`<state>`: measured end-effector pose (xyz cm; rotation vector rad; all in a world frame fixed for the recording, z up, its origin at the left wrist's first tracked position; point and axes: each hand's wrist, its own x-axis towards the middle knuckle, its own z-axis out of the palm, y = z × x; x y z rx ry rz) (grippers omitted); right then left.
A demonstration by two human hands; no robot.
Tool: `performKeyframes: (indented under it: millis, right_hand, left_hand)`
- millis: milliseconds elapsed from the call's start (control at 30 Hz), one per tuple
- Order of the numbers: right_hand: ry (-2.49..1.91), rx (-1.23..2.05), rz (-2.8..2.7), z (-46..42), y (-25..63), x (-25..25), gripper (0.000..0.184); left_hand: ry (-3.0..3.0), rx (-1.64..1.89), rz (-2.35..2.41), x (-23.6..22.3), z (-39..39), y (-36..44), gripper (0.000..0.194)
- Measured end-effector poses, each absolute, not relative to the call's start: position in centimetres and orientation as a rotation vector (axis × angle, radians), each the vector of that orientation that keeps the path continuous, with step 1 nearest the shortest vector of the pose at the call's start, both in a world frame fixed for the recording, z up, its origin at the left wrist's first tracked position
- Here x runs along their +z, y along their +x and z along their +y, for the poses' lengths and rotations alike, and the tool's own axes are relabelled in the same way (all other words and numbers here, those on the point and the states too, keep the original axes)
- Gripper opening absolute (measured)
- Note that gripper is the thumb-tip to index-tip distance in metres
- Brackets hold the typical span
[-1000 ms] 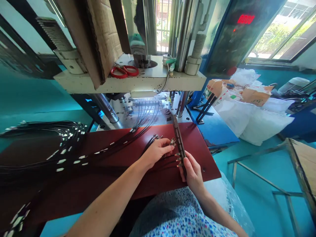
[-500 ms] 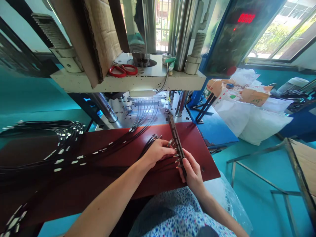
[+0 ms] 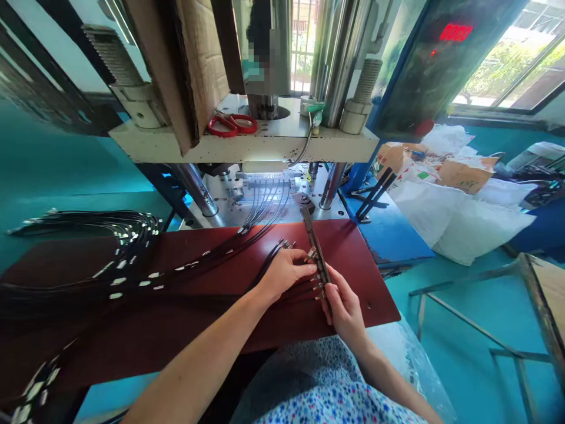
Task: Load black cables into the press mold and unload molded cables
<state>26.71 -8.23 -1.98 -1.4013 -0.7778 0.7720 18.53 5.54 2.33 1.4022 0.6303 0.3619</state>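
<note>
A small metal connector point(image 3: 311, 254) is pinched in the grip of the left hand point(image 3: 285, 274), between thumb and fingers, at the left edge of a dark, slotted bar point(image 3: 322, 265). The near end of the bar is clasped in the grip of the right hand point(image 3: 346, 301), and the bar is held aslant over the red-brown table point(image 3: 353, 253). More connectors point(image 3: 316, 288) are lined up along the bar, nearer the body. Just beyond the left hand, a bunch of cable ends point(image 3: 282, 244) is seen. Farther left, black cables point(image 3: 132, 282) with pale pieces are spread. Behind the table, thin cables point(image 3: 265, 203) are led beneath a press plate point(image 3: 247, 152), on which red-handled scissors point(image 3: 225, 132) are laid.
</note>
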Motion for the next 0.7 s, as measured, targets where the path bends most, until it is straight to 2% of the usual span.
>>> performKeyframes:
  millis: [300,700]
  right_hand:
    - [-1.277,0.774,-0.623,-8.7,27.0,-2.2,0.041]
    - [-1.261,0.842,-0.654,-8.7,27.4,-2.4,0.041]
  left_hand:
    - [1.106,0.324,0.478,2.5,7.1,18.4,0.032]
    - [1.333,0.318,0.656,3.5,6.3,19.0,0.025]
